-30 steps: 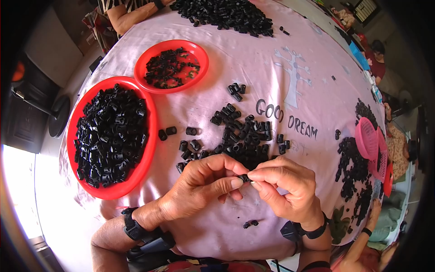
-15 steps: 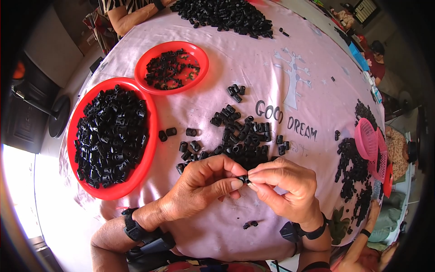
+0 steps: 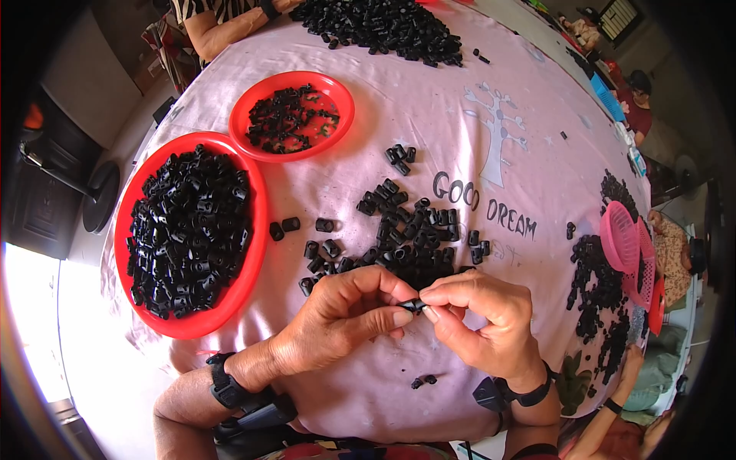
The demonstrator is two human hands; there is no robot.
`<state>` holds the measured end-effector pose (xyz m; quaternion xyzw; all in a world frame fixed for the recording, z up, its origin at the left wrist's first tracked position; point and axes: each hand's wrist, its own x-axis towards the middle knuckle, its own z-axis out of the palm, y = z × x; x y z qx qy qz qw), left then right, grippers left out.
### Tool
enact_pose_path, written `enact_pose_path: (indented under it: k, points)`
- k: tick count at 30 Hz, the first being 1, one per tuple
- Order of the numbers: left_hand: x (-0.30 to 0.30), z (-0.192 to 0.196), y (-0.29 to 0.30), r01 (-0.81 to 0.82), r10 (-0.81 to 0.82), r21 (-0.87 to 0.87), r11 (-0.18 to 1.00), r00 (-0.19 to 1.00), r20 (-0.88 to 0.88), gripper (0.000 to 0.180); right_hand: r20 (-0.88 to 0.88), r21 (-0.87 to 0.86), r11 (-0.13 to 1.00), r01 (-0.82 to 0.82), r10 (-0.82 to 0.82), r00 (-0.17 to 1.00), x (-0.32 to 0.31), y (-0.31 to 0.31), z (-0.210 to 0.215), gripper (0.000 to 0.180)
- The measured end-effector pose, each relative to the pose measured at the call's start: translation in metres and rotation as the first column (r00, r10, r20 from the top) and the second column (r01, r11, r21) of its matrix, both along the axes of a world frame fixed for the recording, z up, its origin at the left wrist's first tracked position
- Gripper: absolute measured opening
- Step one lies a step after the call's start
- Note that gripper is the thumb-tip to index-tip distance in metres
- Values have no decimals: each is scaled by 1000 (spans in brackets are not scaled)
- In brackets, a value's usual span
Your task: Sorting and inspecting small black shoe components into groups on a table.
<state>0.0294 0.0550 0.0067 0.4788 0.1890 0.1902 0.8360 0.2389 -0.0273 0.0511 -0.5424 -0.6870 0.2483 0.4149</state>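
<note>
Between my two hands, at the near middle of the table, is a small black plastic part (image 3: 412, 305). My left hand (image 3: 345, 310) pinches one end of it between thumb and forefinger. The fingertips of my right hand (image 3: 487, 314) close on its other end, and they hide much of its shape. Just beyond my fingers lies a loose heap of short black cylindrical pieces (image 3: 414, 230). A few tiny black bits (image 3: 423, 380) rest on the pink tablecloth (image 3: 360, 399) close to me.
At left, a large red basin (image 3: 259, 238) is full of black cylindrical pieces; a smaller red dish (image 3: 349, 123) behind it holds small black bits. A big black pile (image 3: 383, 31) lies at the far side, near another person's arm (image 3: 222, 34). Pink baskets (image 3: 619, 236) and more black parts stand right.
My right fingers have shifted slightly at the black part, and more of it shows between my fingertips. Both hands stay in nearly the same place.
</note>
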Motion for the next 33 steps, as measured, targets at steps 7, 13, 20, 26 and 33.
enact_pose_path:
  k: [7,13,20,26,33]
  points:
    - [2,-2,-4,-67,70,81,994,997,-34,18,2,48,999,22,-23,1000,-2,0,-4,23]
    - [0,-4,-1,-46,47,68,997,999,-22,19,-57,-43,999,7,-10,998,1,1,-1,22]
    - [0,-4,0,-14,14,-47,999,1000,5,20,43,35,998,-53,51,998,4,4,1,22]
    - [0,-2,2,17,-16,-128,992,1000,5,22,-40,-40,999,-25,23,999,7,0,-1,21]
    - [1,-3,-1,-25,25,-26,999,999,33,21,48,-34,999,22,-20,999,2,0,1,18]
